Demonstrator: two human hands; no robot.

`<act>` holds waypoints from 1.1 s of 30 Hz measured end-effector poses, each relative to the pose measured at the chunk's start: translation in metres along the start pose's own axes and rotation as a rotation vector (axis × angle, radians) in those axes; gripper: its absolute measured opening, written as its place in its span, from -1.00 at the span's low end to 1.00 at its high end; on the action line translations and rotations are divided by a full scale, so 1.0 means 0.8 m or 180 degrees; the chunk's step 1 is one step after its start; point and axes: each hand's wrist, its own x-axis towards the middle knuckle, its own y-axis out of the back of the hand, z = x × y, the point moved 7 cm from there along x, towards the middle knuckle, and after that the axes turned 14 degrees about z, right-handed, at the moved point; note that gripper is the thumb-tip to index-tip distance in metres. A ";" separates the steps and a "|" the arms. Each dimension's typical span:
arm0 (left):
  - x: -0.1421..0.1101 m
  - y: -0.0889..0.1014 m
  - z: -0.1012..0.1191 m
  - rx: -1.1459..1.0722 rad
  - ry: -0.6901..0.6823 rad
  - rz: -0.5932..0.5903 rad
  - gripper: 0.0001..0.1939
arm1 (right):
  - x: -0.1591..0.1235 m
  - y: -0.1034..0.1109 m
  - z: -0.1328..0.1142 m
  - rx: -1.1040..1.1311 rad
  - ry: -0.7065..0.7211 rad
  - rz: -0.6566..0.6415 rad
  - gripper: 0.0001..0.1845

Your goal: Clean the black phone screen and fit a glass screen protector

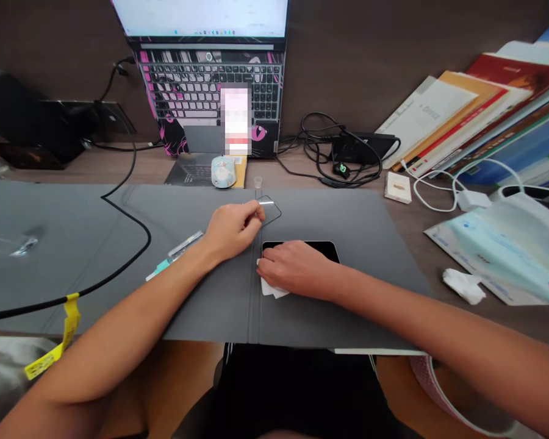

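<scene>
Black and shiny, the phone [326,250] lies flat on the big grey mat [348,219], just in front of the person. The right hand [299,265] is on top of one end of it. Its fingers are curled in and closed on a white cloth [273,290], and some of the cloth pokes out beside the phone. So the wiping looks to be in the middle, not all done. The hand hides that end, so I cannot tell how clean it is. The left hand [233,228] is bent over the mat with its fingers curled. The tips are by a thin see-through sheet with a black edge [279,210], but I cannot tell if they hold it. That sheet is apart from the phone, not on it. A clear case with a green end [185,246] lies by the left arm. Off to the right, a crumpled white tissue [464,286] sits near a pale blue packet [498,244].
</scene>
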 end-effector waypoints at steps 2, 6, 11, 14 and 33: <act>0.000 -0.002 0.001 0.0013 -0.0050 -0.0057 -0.81 | -0.016 0.004 0.002 -0.0036 0.0001 0.0007 -0.70; -0.001 -0.004 0.001 0.0040 -0.0129 -0.0180 -0.80 | -0.051 0.014 0.020 -0.0194 -0.0164 -0.0015 -0.68; -0.002 -0.004 0.001 0.0167 -0.0132 -0.0175 -0.82 | -0.093 0.030 0.040 -0.0370 -0.0439 -0.0123 -0.62; -0.002 0.000 0.001 0.0296 -0.0111 -0.0068 -0.82 | -0.110 0.035 0.049 -0.0468 -0.0594 -0.0202 -0.60; -0.010 -0.011 -0.011 0.1339 -0.0060 -0.0535 -0.53 | -0.086 0.026 0.115 -0.0973 -0.1302 -0.0552 -0.66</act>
